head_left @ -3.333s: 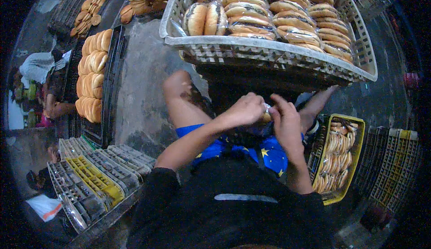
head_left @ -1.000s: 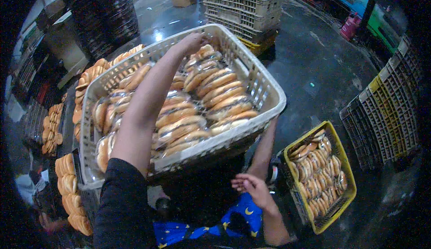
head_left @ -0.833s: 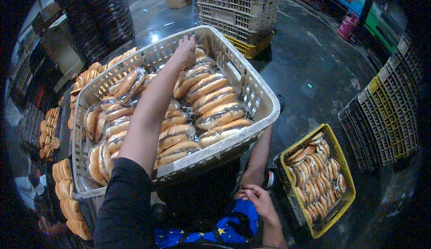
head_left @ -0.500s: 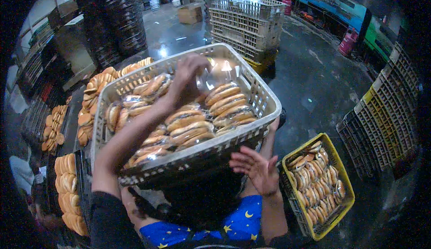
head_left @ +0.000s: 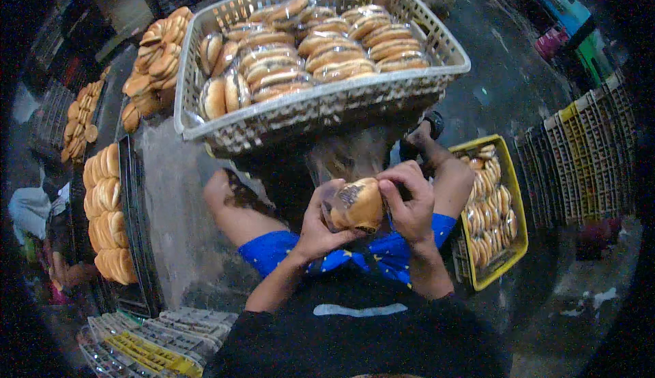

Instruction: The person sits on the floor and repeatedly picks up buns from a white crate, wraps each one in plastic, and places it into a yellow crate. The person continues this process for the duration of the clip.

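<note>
In front of my lap, a round bun with a dark streak on it sits in a clear plastic bag. My left hand cups the bagged bun from the left and below. On the other side my right hand has thumb and fingers pinched together at the bag's edge, against the bun. Just beyond stands a white slotted crate, holding rows of bagged buns, some with dark filling showing.
At right, a yellow-rimmed crate holds more bagged buns. To the left are a black tray with bare buns and loose bun piles. Crate stacks stand at far right and lower left. Another person's arm shows at far left.
My left hand was over the white crate at a clear bag; it is now at my lap with the bagged bun. My right hand, earlier spread open, now pinches the bag. The view tilted down.
</note>
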Action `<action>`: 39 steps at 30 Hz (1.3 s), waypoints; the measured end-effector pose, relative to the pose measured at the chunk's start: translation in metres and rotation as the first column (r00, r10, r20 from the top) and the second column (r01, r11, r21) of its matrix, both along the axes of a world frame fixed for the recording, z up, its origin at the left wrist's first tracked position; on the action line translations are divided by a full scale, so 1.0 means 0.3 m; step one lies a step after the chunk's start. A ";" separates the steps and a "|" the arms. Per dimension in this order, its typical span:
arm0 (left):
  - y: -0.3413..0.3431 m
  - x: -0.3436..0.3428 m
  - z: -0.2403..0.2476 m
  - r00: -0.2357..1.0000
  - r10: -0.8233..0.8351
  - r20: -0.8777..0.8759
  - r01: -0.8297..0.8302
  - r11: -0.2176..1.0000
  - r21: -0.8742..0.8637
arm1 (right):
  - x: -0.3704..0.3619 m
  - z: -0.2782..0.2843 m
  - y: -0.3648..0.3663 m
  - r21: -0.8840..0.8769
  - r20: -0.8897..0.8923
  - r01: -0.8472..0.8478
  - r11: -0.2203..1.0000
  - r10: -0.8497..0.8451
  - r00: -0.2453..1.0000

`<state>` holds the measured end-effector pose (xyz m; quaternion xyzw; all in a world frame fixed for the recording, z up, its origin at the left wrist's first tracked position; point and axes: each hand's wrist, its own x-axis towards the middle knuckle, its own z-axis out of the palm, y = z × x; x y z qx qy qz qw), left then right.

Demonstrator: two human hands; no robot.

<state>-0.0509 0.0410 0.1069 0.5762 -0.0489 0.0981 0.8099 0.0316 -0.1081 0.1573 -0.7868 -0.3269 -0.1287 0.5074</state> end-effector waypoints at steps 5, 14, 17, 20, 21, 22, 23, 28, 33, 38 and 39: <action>0.063 0.007 -0.092 0.990 -0.102 -0.101 0.061 0.934 -0.352 | -0.042 -0.006 -0.023 0.328 -0.523 -0.102 0.939 0.270 0.809; 0.121 0.019 -0.019 0.941 -0.332 0.057 0.335 0.903 -0.270 | -0.076 -0.106 0.022 0.494 -0.868 0.049 0.868 0.488 0.091; 0.103 0.009 0.005 0.994 -0.030 -0.102 -0.002 0.954 -0.300 | -0.071 -0.130 0.089 0.290 -0.879 -0.128 0.948 0.317 0.357; 0.148 -0.011 -0.014 0.970 -0.043 -0.241 -0.019 0.969 -0.248 | -0.076 -0.108 0.103 0.270 -0.673 -0.151 0.951 0.299 0.676; 0.158 -0.019 -0.009 0.972 -0.003 -0.235 -0.040 0.984 -0.176 | -0.077 -0.094 0.123 0.240 -0.621 -0.190 0.952 0.301 0.723; 0.168 -0.024 -0.008 0.973 0.036 -0.228 -0.060 0.993 -0.102 | -0.079 -0.078 0.148 0.206 -0.566 -0.227 0.952 0.306 0.766; 0.193 -0.021 -0.021 0.991 -0.001 -0.133 -0.012 0.995 -0.100 | -0.080 -0.062 0.172 0.169 -0.505 -0.258 0.951 0.308 0.806; 0.251 0.009 -0.057 0.989 -0.067 -0.132 0.042 0.982 -0.185 | -0.109 -0.010 0.264 0.346 -0.691 -0.077 0.935 0.310 0.654; 0.278 0.007 -0.007 0.963 0.141 -0.231 -0.143 0.990 0.008 | -0.056 -0.046 0.330 0.190 -0.481 -0.247 0.950 0.309 0.821; 0.335 -0.016 0.004 0.944 0.324 -0.062 -0.281 0.887 0.366 | -0.036 -0.024 0.402 0.076 -0.504 -0.245 0.967 0.249 0.827; 0.367 -0.020 0.022 0.973 0.216 -0.086 -0.158 0.886 0.435 | -0.022 -0.020 0.414 0.025 -0.456 -0.314 0.949 0.290 0.842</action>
